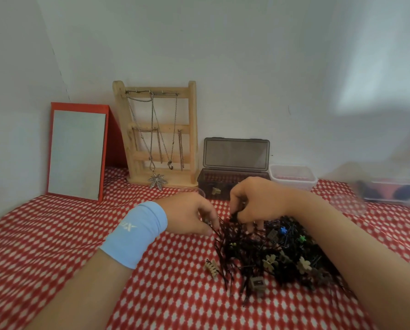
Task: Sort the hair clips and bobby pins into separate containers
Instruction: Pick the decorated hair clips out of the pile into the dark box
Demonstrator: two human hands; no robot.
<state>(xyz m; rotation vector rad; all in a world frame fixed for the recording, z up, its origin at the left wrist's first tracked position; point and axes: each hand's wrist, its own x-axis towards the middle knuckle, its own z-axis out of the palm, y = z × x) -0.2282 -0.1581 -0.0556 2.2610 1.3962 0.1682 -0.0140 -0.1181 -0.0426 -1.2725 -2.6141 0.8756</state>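
Observation:
A tangled heap of dark bobby pins [237, 256] mixed with small hair clips lies on the red patterned cloth, right of centre. Beige flower clips [304, 265], a blue clip [282, 230] and a green clip [302, 238] sit in the heap; a striped beige claw clip [211, 267] lies at its left edge. My left hand [189, 214], with a light blue wristband, pinches bobby pins at the heap's top left. My right hand [254, 201] is closed on a bunch of bobby pins at the heap's top. A dark lidded box [235, 184] stands open behind the hands.
A clear plastic tub [293, 177] sits right of the dark box, with another blurred clear container [394, 191] at far right. A wooden necklace rack [158, 136] and a red-framed mirror [77, 153] lean on the back wall. A clear cup rim [194, 190] shows behind my left hand.

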